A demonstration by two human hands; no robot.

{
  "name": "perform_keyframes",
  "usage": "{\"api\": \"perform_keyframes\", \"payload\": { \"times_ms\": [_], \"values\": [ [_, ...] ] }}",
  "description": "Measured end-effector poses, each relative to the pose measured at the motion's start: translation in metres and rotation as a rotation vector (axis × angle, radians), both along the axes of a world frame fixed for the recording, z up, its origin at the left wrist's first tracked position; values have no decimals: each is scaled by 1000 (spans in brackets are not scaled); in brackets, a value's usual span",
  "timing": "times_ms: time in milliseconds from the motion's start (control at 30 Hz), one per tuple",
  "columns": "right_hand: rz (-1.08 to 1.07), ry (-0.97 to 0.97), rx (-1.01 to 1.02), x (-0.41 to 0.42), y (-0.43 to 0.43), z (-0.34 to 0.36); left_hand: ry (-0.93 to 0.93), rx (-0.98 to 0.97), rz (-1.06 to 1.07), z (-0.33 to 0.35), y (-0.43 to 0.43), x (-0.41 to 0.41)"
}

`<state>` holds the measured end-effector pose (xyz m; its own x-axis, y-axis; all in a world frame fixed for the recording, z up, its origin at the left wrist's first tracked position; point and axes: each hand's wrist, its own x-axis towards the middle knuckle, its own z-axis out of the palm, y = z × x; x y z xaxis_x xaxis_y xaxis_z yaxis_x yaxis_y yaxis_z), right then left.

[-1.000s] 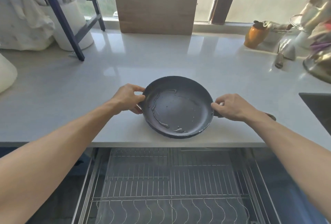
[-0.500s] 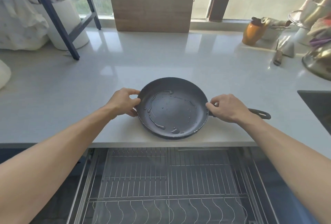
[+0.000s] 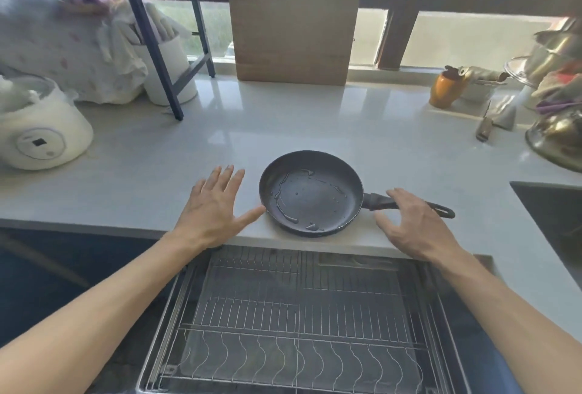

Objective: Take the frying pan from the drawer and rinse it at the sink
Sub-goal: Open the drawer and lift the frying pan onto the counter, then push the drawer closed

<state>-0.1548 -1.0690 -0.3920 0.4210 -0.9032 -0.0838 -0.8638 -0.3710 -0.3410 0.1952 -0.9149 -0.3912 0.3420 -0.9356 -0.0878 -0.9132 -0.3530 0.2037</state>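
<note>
A dark frying pan [image 3: 310, 193] rests flat on the pale counter [image 3: 283, 122] near its front edge, with streaks of water inside and its black handle [image 3: 381, 202] pointing right. My left hand [image 3: 217, 208] is spread open just left of the pan, thumb tip close to the rim. My right hand [image 3: 415, 223] hovers with fingers apart over the handle's middle, holding nothing. Below the counter the drawer [image 3: 299, 315] stands pulled out, showing a wire dish rack. The dark sink [image 3: 554, 217] lies at the right edge.
A cardboard sheet [image 3: 293, 31] leans on the window. A white cooker [image 3: 41, 135] sits far left beside a dark frame leg [image 3: 148, 41] and a white container [image 3: 170, 69]. An orange jar [image 3: 445, 88], a knife [image 3: 483, 126] and metal bowls [image 3: 557, 132] crowd the right.
Both hands have let go of the pan and opened, the left pulling away from the rim, the right lifting off the handle. The view has drawn back.
</note>
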Motion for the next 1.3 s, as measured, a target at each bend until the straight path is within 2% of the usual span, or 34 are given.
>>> {"api": "perform_keyframes", "payload": {
  "times_ms": [333, 600, 833, 1133, 1300],
  "values": [
    [-69, -92, 44, -50, 147, 23, 132, -68, 33, 38, 133, -72],
    [-233, -156, 111, -82, 296, -10, 336, -56, 40, 5, 253, -114],
    [-350, -206, 304, -83, 370, -90, 482, -44, 153, -80, 311, -154],
    [-405, -347, 456, -49, 359, -262, 652, 50, 330, -269, 287, -214],
    [-380, -482, 451, -41, 345, -315, 798, -92, 437, -330, 265, -228]
  ]
}}
